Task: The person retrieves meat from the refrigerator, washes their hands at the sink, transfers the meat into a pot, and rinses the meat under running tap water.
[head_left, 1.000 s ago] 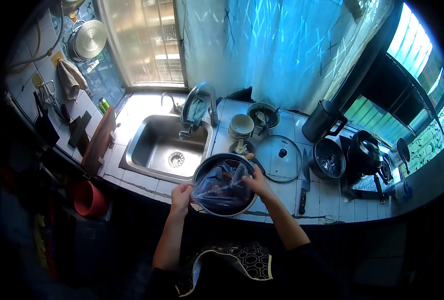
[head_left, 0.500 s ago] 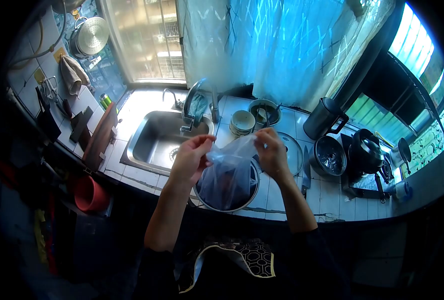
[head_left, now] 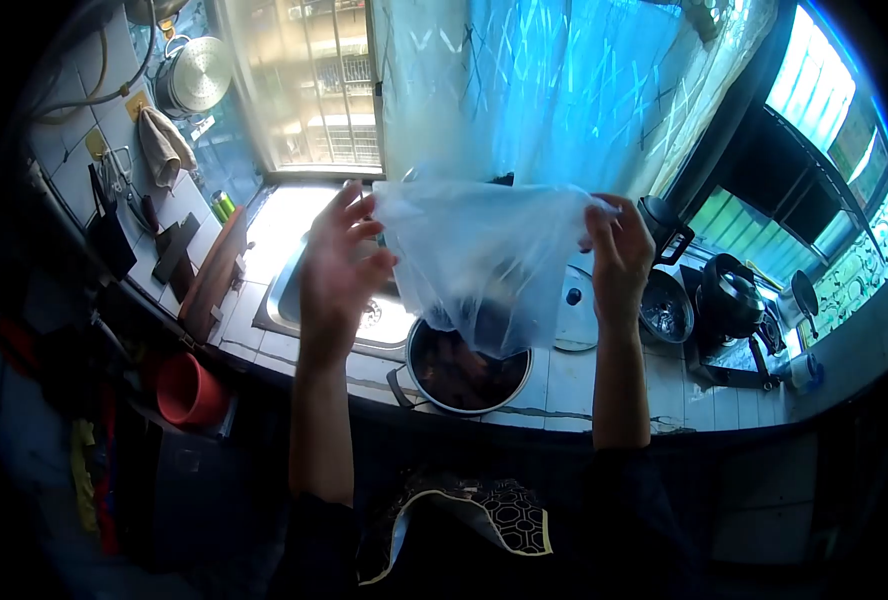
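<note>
A clear plastic bag (head_left: 484, 260) is stretched wide in the air above the counter. My right hand (head_left: 619, 245) pinches its upper right corner. At the upper left edge is my left hand (head_left: 339, 265), slightly blurred, its fingers spread beside the plastic; whether it grips the film is hard to tell. Below the bag stands a metal pot (head_left: 464, 385) with dark reddish contents, partly covered from view by the hanging plastic. The bag also hides the bowls behind it and part of the glass lid (head_left: 576, 315).
The sink (head_left: 384, 325) lies left of the pot. To the right are a dark bowl (head_left: 667, 308), a tall dark jug (head_left: 664, 228) and a kettle (head_left: 732, 290) on the stove. A wooden board (head_left: 214, 270) leans at left, above a red bucket (head_left: 192, 390).
Both hands have risen from the pot and moved apart, lifting the bag and spreading it out. The pot's contents now show without plastic over most of them. The left hand's fingers have opened.
</note>
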The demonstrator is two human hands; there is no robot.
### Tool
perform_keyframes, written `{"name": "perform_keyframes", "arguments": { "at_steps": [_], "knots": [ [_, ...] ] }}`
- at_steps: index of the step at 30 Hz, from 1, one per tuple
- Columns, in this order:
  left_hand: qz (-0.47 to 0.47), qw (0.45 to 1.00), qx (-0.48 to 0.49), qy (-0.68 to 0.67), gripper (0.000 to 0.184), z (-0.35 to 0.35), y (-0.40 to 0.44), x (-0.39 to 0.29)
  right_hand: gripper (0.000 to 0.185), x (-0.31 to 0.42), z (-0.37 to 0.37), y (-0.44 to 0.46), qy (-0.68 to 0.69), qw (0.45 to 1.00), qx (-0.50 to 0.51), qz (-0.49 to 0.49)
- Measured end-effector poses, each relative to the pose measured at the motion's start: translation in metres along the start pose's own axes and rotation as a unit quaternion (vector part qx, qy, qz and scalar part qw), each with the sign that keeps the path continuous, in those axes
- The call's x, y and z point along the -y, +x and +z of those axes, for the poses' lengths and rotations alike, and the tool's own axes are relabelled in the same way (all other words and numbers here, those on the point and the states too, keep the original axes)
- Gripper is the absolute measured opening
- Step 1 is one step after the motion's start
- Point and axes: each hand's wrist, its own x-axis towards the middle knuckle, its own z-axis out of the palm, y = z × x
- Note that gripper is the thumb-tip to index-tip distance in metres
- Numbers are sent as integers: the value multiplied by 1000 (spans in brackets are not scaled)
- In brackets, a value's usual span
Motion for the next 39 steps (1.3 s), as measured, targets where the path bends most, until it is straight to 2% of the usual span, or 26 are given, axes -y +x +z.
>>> {"name": "perform_keyframes", "arguments": {
  "at_steps": [1,2,3,5,9,11,12,14,15,17,18,19,20,21,22,23,24,25,27,28,31,32,34,35,37,39],
  "knots": [
    [36,986,-50,154,58,-9,-9,9,14,12,16,3,15,1000,1,22],
    [70,945,-99,304,60,-17,-22,20,17,24,33,7,64,996,24,51],
    [97,921,-133,353,63,-26,-34,33,19,32,51,11,115,990,57,60],
    [72,940,-122,311,84,-40,-67,57,21,50,96,15,186,968,107,131],
    [42,960,-35,273,124,-45,-123,81,33,74,188,7,307,875,172,333],
    [53,958,-36,280,123,-49,-133,78,37,80,231,-8,346,819,207,409],
    [67,959,-50,269,122,-54,-133,74,38,80,259,-17,336,806,173,455],
    [112,957,-122,238,117,-72,-135,72,44,104,281,-39,306,790,256,465],
    [94,955,-145,243,111,-76,-136,46,45,107,298,-50,293,802,270,445],
    [122,928,-241,258,90,-108,-141,52,46,107,331,-72,263,810,318,416],
    [109,922,-261,265,79,-135,-148,75,50,96,351,-79,242,779,415,403],
    [72,916,-317,234,59,-152,-151,74,53,101,361,-89,228,768,456,387],
    [72,908,-332,244,59,-164,-156,71,57,105,368,-100,214,756,497,369],
    [1,918,-397,21,55,-171,-155,53,61,105,375,-105,199,748,547,318],
    [-62,873,-437,-205,51,-181,-155,41,59,106,377,-114,192,794,543,194],
    [-99,850,-453,-249,51,-198,-159,36,58,106,376,-123,187,825,529,66],
    [-87,845,-470,-241,51,-213,-165,38,50,104,372,-131,238,835,496,-32],
    [-74,844,-474,-239,51,-229,-175,45,44,96,371,-139,221,834,498,-93],
    [-50,838,-494,-226,52,-261,-194,56,50,92,362,-162,18,827,533,-179],
    [-67,835,-503,-212,55,-277,-205,59,62,88,369,-177,-51,796,582,-160],
    [-138,829,-511,-182,60,-330,-233,65,92,41,418,-226,-154,732,635,-193],
    [-134,828,-517,-172,60,-348,-241,64,72,32,440,-235,-221,672,687,-163],
    [-198,817,-515,-166,55,-383,-249,55,36,-4,492,-258,-181,628,743,-145],
    [-195,814,-524,-157,55,-402,-246,50,36,-11,515,-265,-169,626,746,-149],
    [-226,795,-547,-133,47,-438,-244,40,16,-11,554,-274,-86,724,680,-75],
    [-254,781,-554,-133,39,-476,-246,34,14,-10,595,-284,-91,779,618,-51]
  ]
}}
